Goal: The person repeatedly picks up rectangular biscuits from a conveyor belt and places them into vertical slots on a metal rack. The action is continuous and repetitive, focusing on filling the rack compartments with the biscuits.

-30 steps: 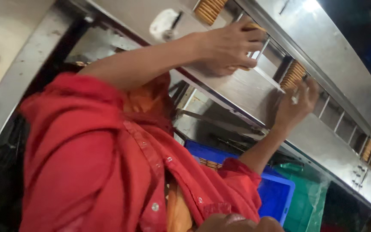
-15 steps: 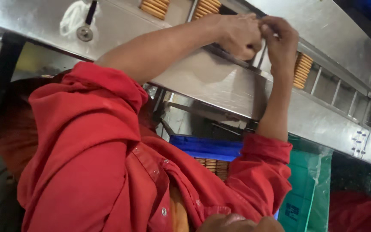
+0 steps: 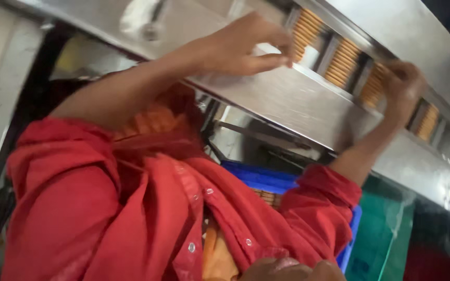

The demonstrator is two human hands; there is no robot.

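Both arms reach up to a slanted steel machine (image 3: 287, 99) with slotted channels. Left hand (image 3: 243, 47), arm bent and raised, has its fingers (image 3: 272, 60) pinched together at the edge of the first biscuit stack (image 3: 305, 32), which sits just beyond the fingertips; whether they grip a biscuit I cannot tell. Further right, another stack (image 3: 342, 62) stands untouched between the hands. Right hand (image 3: 404, 83), arm stretched, curls its fingers over a third stack (image 3: 373, 86), touching it. Below the forearms sits a blue crate (image 3: 266, 179).
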